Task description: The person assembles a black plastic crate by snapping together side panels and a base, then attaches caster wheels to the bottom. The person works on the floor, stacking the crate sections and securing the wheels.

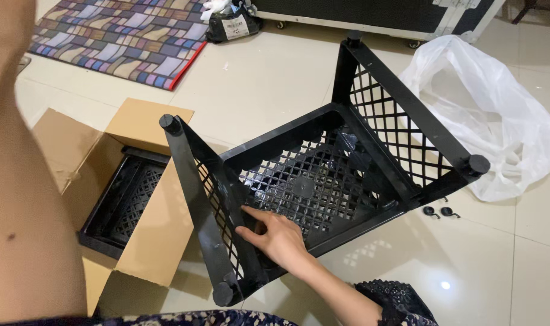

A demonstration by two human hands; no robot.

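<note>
A black plastic rack (pixel 323 181) lies tipped on the tiled floor, with a lattice shelf between two lattice side panels and round posts at the corners. My right hand (pixel 275 238) reaches in from the bottom, in a lace sleeve. It rests where the shelf meets the left side panel (pixel 196 199), with its fingers curled on the lattice there. My left forearm (pixel 21 181) fills the left edge of the view, and its hand is out of frame.
An open cardboard box (pixel 148 241) at the left holds more black lattice parts (pixel 127 199). A crumpled white plastic bag (pixel 492 115) lies at the right, with two small black hooks (pixel 439 212) beside it. A patterned rug (pixel 124 33) and a wheeled black case (pixel 371 15) lie beyond.
</note>
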